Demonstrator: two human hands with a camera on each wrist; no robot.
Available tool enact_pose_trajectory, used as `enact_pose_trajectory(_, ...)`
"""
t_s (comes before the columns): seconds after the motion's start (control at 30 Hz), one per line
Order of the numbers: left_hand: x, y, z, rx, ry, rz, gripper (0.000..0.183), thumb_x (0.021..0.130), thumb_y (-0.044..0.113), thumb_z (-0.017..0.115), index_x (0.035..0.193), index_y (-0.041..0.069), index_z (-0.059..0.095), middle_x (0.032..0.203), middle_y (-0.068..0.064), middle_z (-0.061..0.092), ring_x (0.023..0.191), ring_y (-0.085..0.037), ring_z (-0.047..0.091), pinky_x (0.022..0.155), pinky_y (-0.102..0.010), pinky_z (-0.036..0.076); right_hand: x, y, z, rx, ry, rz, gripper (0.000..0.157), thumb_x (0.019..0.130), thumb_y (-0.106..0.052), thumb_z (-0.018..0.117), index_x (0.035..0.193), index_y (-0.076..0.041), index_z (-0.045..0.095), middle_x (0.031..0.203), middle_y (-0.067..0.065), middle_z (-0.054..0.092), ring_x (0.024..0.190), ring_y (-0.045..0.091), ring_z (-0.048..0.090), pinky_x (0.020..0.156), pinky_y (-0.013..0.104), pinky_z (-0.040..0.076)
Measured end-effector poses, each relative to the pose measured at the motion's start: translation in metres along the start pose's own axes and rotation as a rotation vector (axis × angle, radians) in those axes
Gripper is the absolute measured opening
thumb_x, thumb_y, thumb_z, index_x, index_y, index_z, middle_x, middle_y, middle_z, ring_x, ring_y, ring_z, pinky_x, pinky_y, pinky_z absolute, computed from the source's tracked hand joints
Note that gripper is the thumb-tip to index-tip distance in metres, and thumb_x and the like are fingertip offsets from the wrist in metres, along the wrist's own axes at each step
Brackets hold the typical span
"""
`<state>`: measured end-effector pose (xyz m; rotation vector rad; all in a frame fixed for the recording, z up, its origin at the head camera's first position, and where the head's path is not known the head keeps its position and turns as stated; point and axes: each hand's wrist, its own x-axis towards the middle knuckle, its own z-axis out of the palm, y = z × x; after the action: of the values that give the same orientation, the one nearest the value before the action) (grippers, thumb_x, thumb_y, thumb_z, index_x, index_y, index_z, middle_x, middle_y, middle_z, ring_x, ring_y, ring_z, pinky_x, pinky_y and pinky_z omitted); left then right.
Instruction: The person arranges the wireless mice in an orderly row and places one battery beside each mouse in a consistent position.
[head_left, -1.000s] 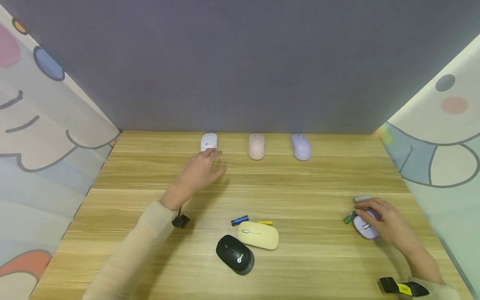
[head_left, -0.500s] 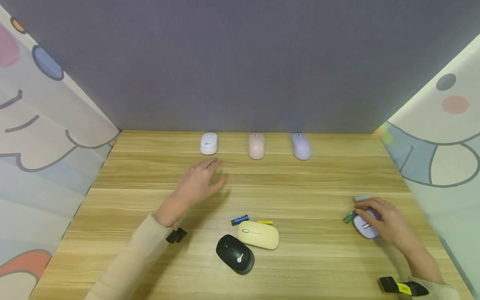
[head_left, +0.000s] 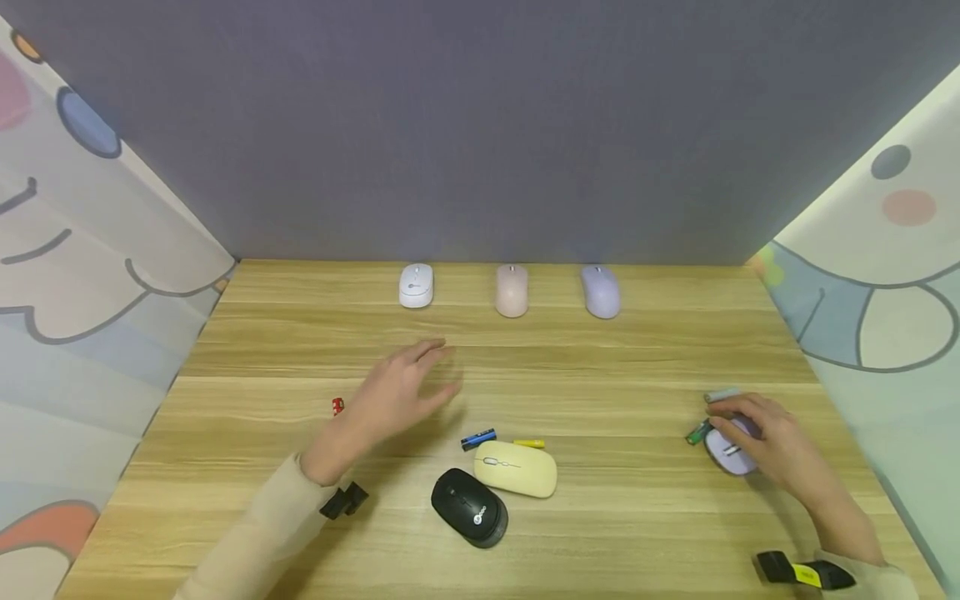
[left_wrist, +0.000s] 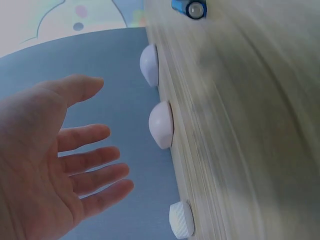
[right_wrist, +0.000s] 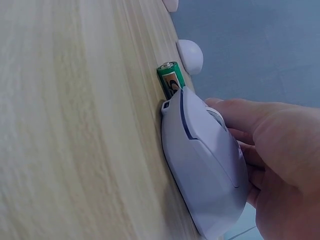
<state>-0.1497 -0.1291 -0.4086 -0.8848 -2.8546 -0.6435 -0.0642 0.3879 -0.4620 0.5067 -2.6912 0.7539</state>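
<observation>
My left hand (head_left: pixel 386 400) hovers over the middle left of the table (head_left: pixel 300 325) with nothing in it. In the left wrist view, its fingers (left_wrist: pixel 92 160) and thumb are spread apart. At the right, my right hand (head_left: pixel 772 442) rests loosely curved over a light purple mouse (right_wrist: pixel 205 160), thumb near the scroll wheel. A green battery (right_wrist: pixel 171 80) lies by this mouse's front end, and a pale battery (head_left: pixel 722 395) lies just beyond the right fingertips. Farther back from my left hand is a white mouse (head_left: pixel 416 286).
A pink mouse (head_left: pixel 512 291) and another purple mouse (head_left: pixel 601 292) stand along the grey back panel (head_left: pixel 480 133). Nearer are a yellow mouse (head_left: pixel 515 469), a black mouse (head_left: pixel 470 508), a blue battery (head_left: pixel 478 439) and a yellow battery (head_left: pixel 529 443). A red battery (head_left: pixel 337 406) shows beside the left wrist.
My left hand has drawn back from the white mouse toward the front of the table, bringing the red battery into sight. My right hand has stayed in place.
</observation>
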Motion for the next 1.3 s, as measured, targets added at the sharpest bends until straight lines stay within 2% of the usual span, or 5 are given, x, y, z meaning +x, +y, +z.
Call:
enact_pose_trajectory(0.33,-0.017,0.013,0.003,0.019,0.030,0.094,0.054,0.091,0.034,0.080,0.134,0.005,0.066,0.139,-0.020,0.063,0.122,-0.040,0.065,0.103,-0.053,0.054,0.001,0.000,-0.001,-0.002,-0.015,0.026,0.030,0.078,0.007,0.083,0.102,-0.010,0.077,0.104,0.010,0.071,0.113,-0.018,0.043,0.096,-0.003,0.028)
enact_pose_trajectory(0.6,-0.033,0.020,0.013,0.004,-0.026,0.149,0.055,0.090,0.035,0.081,0.134,0.005,0.066,0.140,-0.021,0.063,0.122,-0.039,0.065,0.103,-0.052,0.054,0.001,0.000,-0.001,-0.003,-0.012,0.015,0.031,0.077,0.007,0.084,0.103,-0.011,0.077,0.105,0.010,0.071,0.114,-0.018,0.043,0.096,-0.003,0.028)
enact_pose_trajectory(0.83,-0.047,0.028,0.018,-0.022,-0.151,0.163,0.054,0.094,0.040,0.075,0.138,0.009,0.065,0.145,-0.016,0.060,0.129,-0.034,0.061,0.106,-0.050,0.053,0.002,-0.003,-0.003,0.012,-0.007,0.000,0.030,0.078,0.009,0.082,0.102,-0.007,0.076,0.105,0.012,0.069,0.115,-0.017,0.045,0.098,-0.003,0.027)
enact_pose_trajectory(1.03,-0.056,0.032,0.025,-0.038,-0.167,0.218,0.052,0.097,0.040,0.073,0.139,0.011,0.064,0.144,-0.013,0.061,0.129,-0.031,0.062,0.105,-0.049,0.054,0.001,-0.006,-0.008,0.031,-0.035,0.021,0.027,0.082,0.006,0.081,0.106,-0.006,0.075,0.109,0.013,0.067,0.117,-0.015,0.042,0.099,-0.003,0.025)
enact_pose_trajectory(1.3,-0.066,0.038,0.033,-0.073,-0.135,0.275,0.051,0.098,0.041,0.071,0.139,0.012,0.064,0.142,-0.010,0.062,0.127,-0.027,0.063,0.103,-0.045,0.055,-0.005,-0.002,-0.016,0.028,-0.102,-0.012,0.048,0.068,0.003,0.089,0.111,-0.008,0.073,0.121,0.005,0.063,0.125,-0.014,0.035,0.100,-0.001,0.022)
